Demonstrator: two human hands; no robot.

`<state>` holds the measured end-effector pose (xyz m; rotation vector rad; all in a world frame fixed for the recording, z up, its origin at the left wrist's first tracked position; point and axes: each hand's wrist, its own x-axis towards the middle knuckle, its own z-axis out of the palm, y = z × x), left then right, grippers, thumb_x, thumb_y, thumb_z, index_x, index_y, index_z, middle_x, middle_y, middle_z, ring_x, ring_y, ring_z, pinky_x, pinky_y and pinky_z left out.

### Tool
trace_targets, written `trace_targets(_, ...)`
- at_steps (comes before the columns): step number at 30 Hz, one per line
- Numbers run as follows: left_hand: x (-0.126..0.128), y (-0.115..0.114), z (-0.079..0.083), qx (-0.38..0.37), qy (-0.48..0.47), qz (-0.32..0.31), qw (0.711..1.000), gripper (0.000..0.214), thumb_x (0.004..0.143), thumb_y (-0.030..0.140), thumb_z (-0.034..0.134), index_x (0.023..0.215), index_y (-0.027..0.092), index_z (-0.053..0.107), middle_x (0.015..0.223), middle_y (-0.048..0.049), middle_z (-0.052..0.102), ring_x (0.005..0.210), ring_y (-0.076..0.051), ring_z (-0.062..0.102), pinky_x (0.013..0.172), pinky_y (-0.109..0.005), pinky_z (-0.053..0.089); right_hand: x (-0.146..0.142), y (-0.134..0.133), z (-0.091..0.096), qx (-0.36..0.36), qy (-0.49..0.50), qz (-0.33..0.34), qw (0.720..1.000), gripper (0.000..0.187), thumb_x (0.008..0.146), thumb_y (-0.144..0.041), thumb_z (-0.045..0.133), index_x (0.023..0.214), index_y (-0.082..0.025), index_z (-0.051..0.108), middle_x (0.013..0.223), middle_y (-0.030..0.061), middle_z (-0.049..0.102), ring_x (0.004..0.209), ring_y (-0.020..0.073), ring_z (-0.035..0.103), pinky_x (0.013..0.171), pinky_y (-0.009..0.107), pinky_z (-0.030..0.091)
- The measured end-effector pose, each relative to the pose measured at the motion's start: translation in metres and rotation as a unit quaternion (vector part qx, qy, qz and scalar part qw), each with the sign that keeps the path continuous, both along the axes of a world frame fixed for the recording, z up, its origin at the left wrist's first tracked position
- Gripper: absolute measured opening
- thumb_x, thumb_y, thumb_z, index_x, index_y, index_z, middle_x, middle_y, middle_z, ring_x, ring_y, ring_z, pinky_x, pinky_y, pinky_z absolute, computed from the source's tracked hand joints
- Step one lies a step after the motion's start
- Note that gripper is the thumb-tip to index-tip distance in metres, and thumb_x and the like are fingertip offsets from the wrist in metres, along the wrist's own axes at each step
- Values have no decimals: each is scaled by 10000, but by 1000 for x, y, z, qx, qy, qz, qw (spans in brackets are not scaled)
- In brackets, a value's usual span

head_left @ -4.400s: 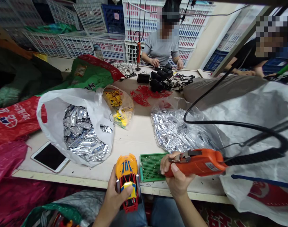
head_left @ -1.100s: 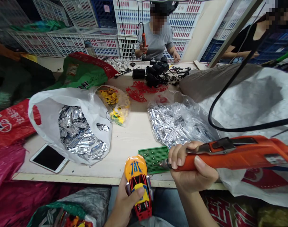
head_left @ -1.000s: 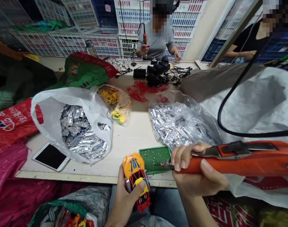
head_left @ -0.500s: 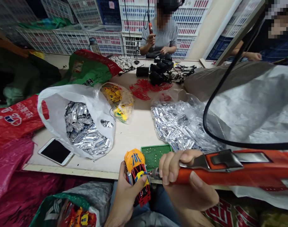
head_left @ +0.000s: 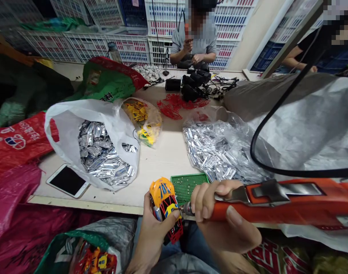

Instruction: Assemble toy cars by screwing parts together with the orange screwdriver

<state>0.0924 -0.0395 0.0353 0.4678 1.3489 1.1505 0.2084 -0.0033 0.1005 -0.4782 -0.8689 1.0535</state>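
My left hand (head_left: 155,224) is closed around an orange, yellow and red toy car (head_left: 163,191), its thumb lying across the yellow part. The car is tilted, front end over the table edge. In my right hand (head_left: 216,213) is a red electric screwdriver (head_left: 293,201), held level with fingers wrapped round its front end. The metal nose of the screwdriver meets the car's right side; the very tip is hard to make out. Just behind the car lies a green perforated tray (head_left: 188,184) with small bits in it, too small to name.
A white bag of silver parts (head_left: 105,152) and a clear bag of silver parts (head_left: 216,148) flank the middle. A phone (head_left: 67,180), a bag of yellow parts (head_left: 143,121) and a black cable (head_left: 256,152) are around. Across the table sits a person (head_left: 193,42) holding a similar tool.
The screwdriver's nose has come slightly closer against the car's side, and the shaft shows less. Across the table, the other person's tool hand has shifted slightly.
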Motion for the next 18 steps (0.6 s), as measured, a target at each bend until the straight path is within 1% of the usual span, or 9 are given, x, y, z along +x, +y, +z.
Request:
trace_targets(2, 0, 1, 4, -11, -19, -9, 1000, 836, 545, 349, 931, 1265, 226, 523, 907, -1, 712, 810, -158, 652, 789, -253, 548, 0, 1, 0, 3, 2, -3, 1000, 149, 849, -335, 615, 961, -249, 662, 526, -51, 533, 427, 117, 474, 459, 271, 378)
trace_targets(5, 1, 2, 7, -21, -43, -1, 999, 878, 539, 320, 938, 1312, 225, 531, 903, -4, 719, 799, -157, 661, 771, -251, 552, 1, 1, 0, 7, 4, -3, 1000, 151, 855, -333, 612, 972, -252, 664, 525, -51, 528, 426, 120, 473, 457, 275, 371)
trace_targets(8, 1, 3, 5, -26, -52, 5, 998, 870, 540, 298, 934, 1314, 216, 546, 924, -19, 725, 793, -169, 678, 756, -265, 559, 3, 2, -2, 13, -1, 0, 1000, 157, 860, -326, 611, 987, -261, 678, 534, -45, 539, 438, 129, 487, 459, 279, 380)
trace_targets(11, 0, 4, 1, -29, -46, 1, 999, 837, 542, 314, 934, 1282, 204, 559, 910, -20, 721, 785, -171, 678, 747, -266, 558, 4, 3, -3, 18, 9, -3, 1000, 160, 853, -318, 619, 983, -262, 693, 534, -42, 548, 439, 132, 493, 459, 282, 412)
trace_targets(15, -3, 3, -6, -18, -14, -15, 1000, 793, 582, 368, 915, 1263, 198, 547, 904, -16, 717, 794, -169, 666, 765, -270, 556, 3, 5, 0, 12, 33, -18, 999, 157, 825, -301, 636, 955, -244, 704, 530, -40, 567, 428, 125, 500, 459, 277, 449)
trace_targets(17, -9, 3, -9, 12, 33, -26, 999, 760, 622, 379, 886, 1274, 197, 540, 963, -31, 722, 842, -178, 671, 804, -279, 558, 4, 5, 2, 10, 47, -33, 998, 159, 808, -285, 636, 938, -230, 709, 531, -35, 580, 426, 121, 507, 458, 269, 452)
trace_targets(18, -13, 3, -10, 37, 60, -34, 997, 751, 638, 369, 870, 1287, 195, 535, 1024, -46, 723, 888, -186, 677, 833, -282, 558, 5, 6, 3, 11, 52, -43, 998, 160, 798, -278, 635, 928, -223, 710, 529, -32, 585, 423, 120, 508, 457, 265, 453)
